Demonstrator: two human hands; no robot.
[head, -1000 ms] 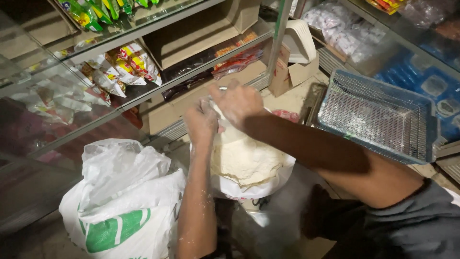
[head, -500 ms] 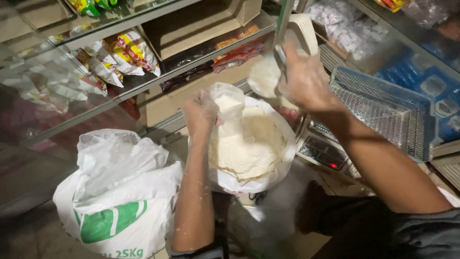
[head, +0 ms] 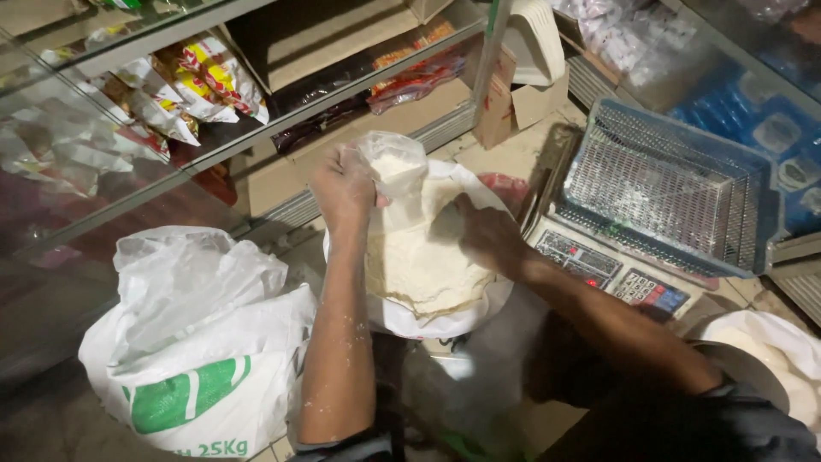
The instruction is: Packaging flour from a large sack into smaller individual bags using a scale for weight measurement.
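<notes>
Fingers [head: 355,175] of left hand [head: 342,190] clamped on soft, thin plastic bag [head: 398,171]; right hand [head: 483,235] seemingly dug into loose flour [head: 419,265].

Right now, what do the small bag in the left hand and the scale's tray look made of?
Small bag: thin clear plastic film, glossy and creased, white powder showing through. Scale tray: seemingly metal wire mesh, bluish, open grid visible. Left hand grips the bag.

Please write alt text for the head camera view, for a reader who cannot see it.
Left hand holds up a small clear bag of flour over an open flour sack, right hand inside the sack. A digital scale stands at right, a closed white sack at left.
</notes>
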